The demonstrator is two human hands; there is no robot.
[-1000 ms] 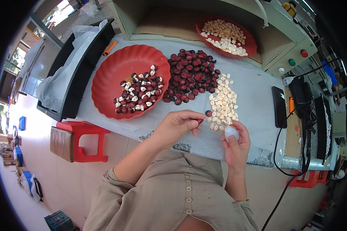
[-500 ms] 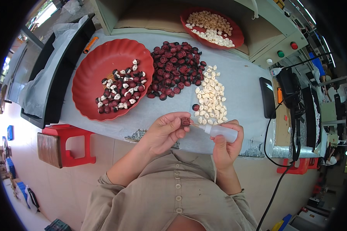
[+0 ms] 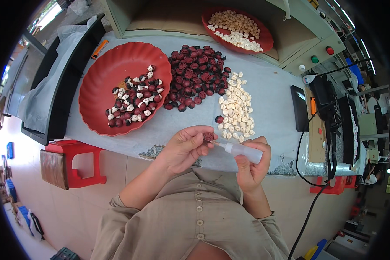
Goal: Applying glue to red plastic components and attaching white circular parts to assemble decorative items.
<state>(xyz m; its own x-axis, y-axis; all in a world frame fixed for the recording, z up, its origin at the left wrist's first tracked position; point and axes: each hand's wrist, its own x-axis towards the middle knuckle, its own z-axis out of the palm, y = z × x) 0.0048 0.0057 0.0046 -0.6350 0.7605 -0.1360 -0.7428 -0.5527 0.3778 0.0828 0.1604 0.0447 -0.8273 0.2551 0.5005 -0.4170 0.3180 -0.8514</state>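
My left hand (image 3: pixel 184 147) pinches a small dark red rose-shaped piece (image 3: pixel 208 136) between thumb and fingers. My right hand (image 3: pixel 255 164) is wrapped round a translucent squeeze bottle (image 3: pixel 243 152) with a fine nozzle. The bottle lies tilted, its tip at the dark red piece. Just beyond my hands, a heap of cream petal-like pieces (image 3: pixel 236 108) lies on the table, with one dark red piece (image 3: pixel 219 119) at its left edge. Farther back is a large pile of dark red and black pieces (image 3: pixel 196 73).
To the left, a scalloped red tray (image 3: pixel 104 73) holds joined red, black and white pieces. Another red tray (image 3: pixel 268 39) with pale pieces sits in the grey-green cabinet (image 3: pixel 160 34). A black tray (image 3: pixel 65 86), an orange cutter (image 3: pixel 100 49), a phone (image 3: pixel 300 108) and cables flank the work.
My right hand and the bottle have shifted slightly left, bringing the nozzle closer onto the dark red piece. My left hand holds nearly still.
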